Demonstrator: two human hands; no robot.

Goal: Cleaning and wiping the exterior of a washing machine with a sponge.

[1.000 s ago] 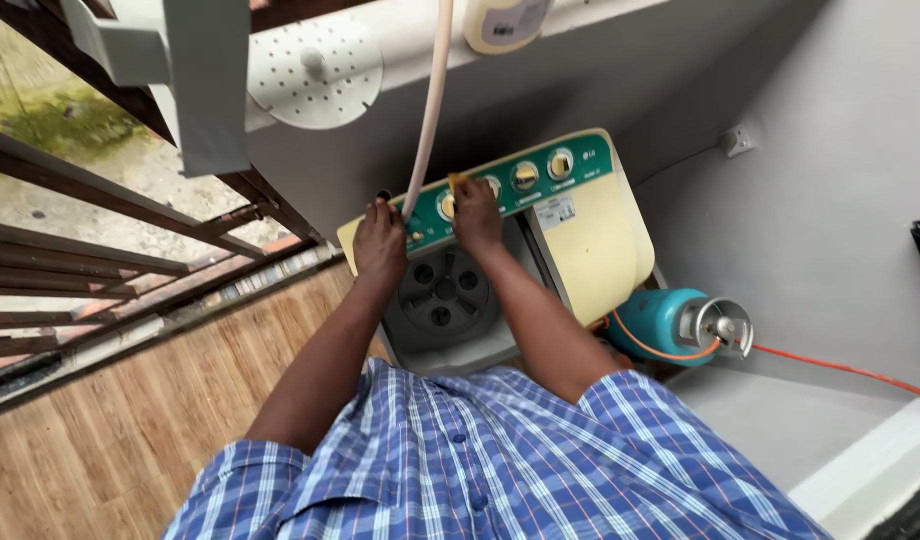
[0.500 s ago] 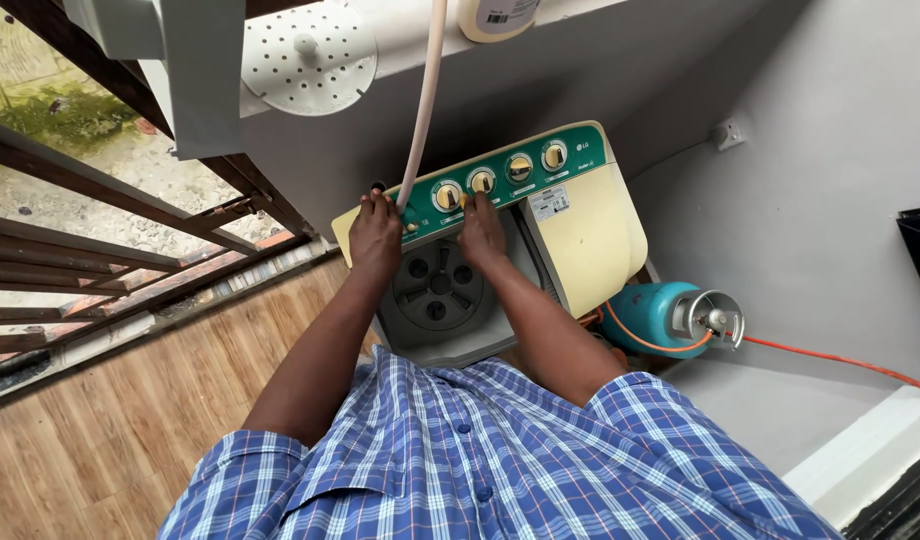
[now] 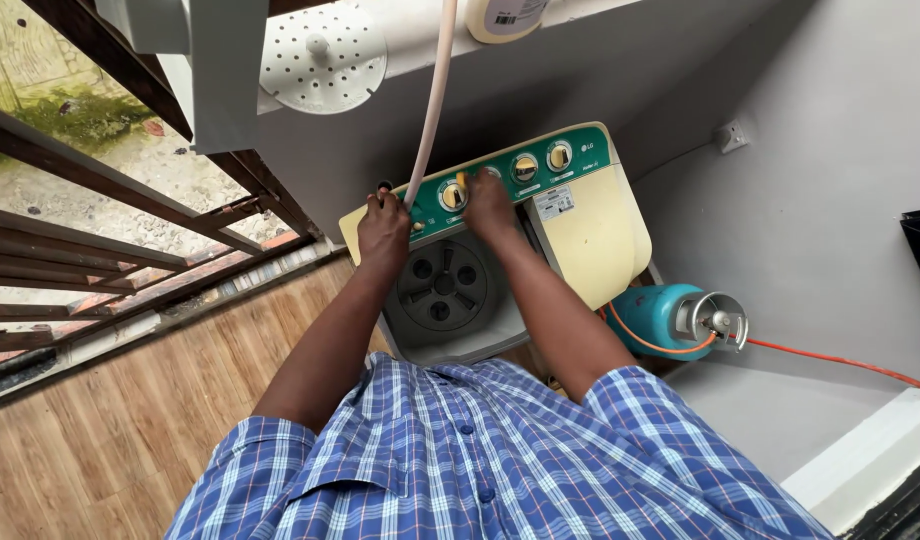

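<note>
A twin-tub washing machine [image 3: 590,225] with a cream body and a green control panel [image 3: 570,172] stands against the grey wall. Its left tub [image 3: 442,288] is open and shows a grey pulsator. My left hand [image 3: 383,232] rests on the panel's left end, beside a pale hose [image 3: 432,100] that comes down from above. My right hand [image 3: 488,206] is on the panel, its fingers closed around the second yellow knob. Another yellow knob [image 3: 452,195] shows just left of that hand, and two more [image 3: 525,167] lie to its right.
A teal gas cylinder [image 3: 665,318] with an orange hose [image 3: 830,362] lies right of the machine. A wall socket [image 3: 731,136] sits above it. A ledge overhead holds a perforated white disc [image 3: 322,55] and a bottle [image 3: 508,15]. Metal railing bars [image 3: 100,240] border the wood-look floor [image 3: 110,420] at left.
My right hand dropped lower on the panel, then went back up onto the second knob. The left hand stayed by the hose. The view shifted slightly.
</note>
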